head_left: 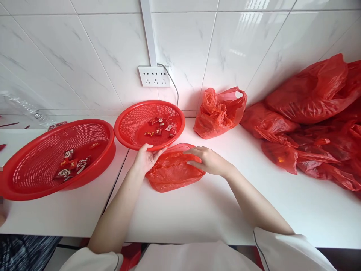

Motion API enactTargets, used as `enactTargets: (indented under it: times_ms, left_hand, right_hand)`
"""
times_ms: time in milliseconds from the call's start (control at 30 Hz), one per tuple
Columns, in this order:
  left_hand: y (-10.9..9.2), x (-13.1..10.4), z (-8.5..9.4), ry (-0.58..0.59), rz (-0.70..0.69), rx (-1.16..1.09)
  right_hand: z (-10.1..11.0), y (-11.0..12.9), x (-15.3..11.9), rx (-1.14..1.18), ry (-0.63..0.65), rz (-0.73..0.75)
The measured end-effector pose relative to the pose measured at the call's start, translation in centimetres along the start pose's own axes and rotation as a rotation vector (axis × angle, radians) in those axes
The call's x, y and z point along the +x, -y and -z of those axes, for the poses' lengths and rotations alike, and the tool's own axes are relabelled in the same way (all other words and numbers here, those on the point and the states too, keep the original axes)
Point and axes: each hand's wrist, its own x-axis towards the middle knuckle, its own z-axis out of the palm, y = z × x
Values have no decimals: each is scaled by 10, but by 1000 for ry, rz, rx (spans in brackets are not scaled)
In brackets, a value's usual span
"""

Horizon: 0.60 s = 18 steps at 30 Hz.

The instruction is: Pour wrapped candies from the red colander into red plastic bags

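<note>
Open red bag (176,175): on the counter (180,218) between the 2 hands, mouth up, bottom lost in crinkly film, so no clue what's inside
Left hand (144,160): at the bag's far left edge, thumb and fingers a bit apart by the basket rim; can't tell if they're gripping anything
Right hand (205,160): over the bag's right side, fingers loosely curved, thumb held apart
Small basket (131,126): just behind the bag, wrapped sweets (158,130) inside, print mostly too tiny to read
Big basket (31,162): left of the bag, more sweets
Stuffed bag (220,116): behind and right of the bag, contents hidden
Bag pile (307,94): well right of the bag, cut off by the frame
Far left of the bag: clear plastic, hard to make out; sliver of another person's patterned clothing (25,252)
Room: white counter with a dark seam, marbled tile wall (107,45), socket panel (154,76) behind the bag
</note>
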Motion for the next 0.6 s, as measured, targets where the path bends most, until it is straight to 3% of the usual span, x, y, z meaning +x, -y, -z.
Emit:
enactTargets:
  times_ms: [333, 467, 600]
  left_hand:
    - [34, -13, -5, 33, -133, 103]
    - [37, -19, -7, 94, -162, 144]
    - [41, -22, -5, 119, -168, 147]
  right_hand:
    - [30, 20, 12, -26, -45, -6]
    - [28, 16, 22, -113, -124, -114]
    - [16, 9, 29, -193, -112, -136]
